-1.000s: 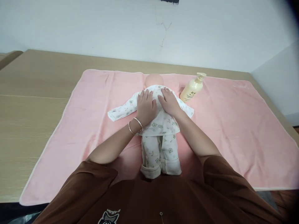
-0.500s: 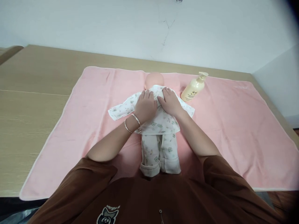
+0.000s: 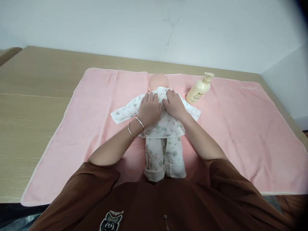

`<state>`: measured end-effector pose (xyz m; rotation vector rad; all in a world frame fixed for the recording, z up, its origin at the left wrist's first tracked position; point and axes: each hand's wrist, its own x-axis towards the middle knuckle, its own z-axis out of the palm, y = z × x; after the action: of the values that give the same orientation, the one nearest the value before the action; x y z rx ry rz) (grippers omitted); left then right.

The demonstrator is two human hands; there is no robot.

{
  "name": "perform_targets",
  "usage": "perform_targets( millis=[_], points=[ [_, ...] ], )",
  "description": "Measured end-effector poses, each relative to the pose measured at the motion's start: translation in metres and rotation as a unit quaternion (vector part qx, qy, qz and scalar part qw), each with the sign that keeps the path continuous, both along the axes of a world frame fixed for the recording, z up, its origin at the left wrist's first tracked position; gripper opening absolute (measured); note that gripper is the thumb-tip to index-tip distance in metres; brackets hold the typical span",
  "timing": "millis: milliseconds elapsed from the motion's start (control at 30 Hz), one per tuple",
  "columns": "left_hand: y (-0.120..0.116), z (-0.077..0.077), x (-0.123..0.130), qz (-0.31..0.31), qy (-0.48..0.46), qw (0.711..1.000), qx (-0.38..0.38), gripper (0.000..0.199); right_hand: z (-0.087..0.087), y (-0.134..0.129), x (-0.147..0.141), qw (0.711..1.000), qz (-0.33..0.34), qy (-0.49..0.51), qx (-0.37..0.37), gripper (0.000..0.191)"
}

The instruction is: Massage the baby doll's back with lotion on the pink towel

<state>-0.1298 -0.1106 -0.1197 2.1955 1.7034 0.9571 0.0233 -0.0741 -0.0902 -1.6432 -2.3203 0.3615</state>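
Note:
A doll lies on a pink blanket, its bald head [image 3: 158,81] away from me. It wears a white printed top [image 3: 166,126] with both sleeves spread outward and white printed trousers [image 3: 155,155] with turned-up cuffs. My left hand [image 3: 150,109] rests flat on the left of the doll's upper back or chest, fingers extended. My right hand [image 3: 175,104] lies on the right side of the same area, fingers slightly apart. The two thumbs nearly meet at the middle. Neither hand grips anything visible.
A cream pump bottle [image 3: 198,91] leans on the blanket [image 3: 240,128] to the right of the doll. Under the blanket is a wooden table [image 3: 29,128], with a white wall behind it.

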Motion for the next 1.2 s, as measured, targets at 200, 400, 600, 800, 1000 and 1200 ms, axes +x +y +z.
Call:
perform_targets(
  millis=[200,400,600,800,1000,1200],
  points=[
    [0.025,0.008,-0.016,0.020,0.072,0.996,-0.052,0.046,0.010,-0.038,-0.015,0.997,0.011,-0.055,0.051,0.061],
    [0.017,0.013,-0.010,0.041,0.121,0.990,-0.052,0.051,0.006,-0.014,-0.005,0.999,0.007,-0.012,0.034,0.059],
    [0.021,0.012,-0.016,0.023,0.109,0.992,-0.054,0.051,0.005,-0.004,0.004,0.999,0.025,-0.009,0.032,0.058],
    [0.001,0.021,-0.005,0.030,0.161,0.986,-0.032,0.058,0.004,0.001,0.007,0.999,0.023,-0.027,-0.009,0.067],
    [0.017,0.028,-0.018,-0.019,0.151,0.985,-0.086,0.045,0.013,-0.041,-0.016,0.996,-0.007,-0.070,0.048,0.060],
    [0.012,0.014,-0.009,0.049,0.133,0.988,-0.056,0.049,0.014,-0.020,-0.008,1.000,-0.001,-0.021,-0.019,0.060]
  ],
)
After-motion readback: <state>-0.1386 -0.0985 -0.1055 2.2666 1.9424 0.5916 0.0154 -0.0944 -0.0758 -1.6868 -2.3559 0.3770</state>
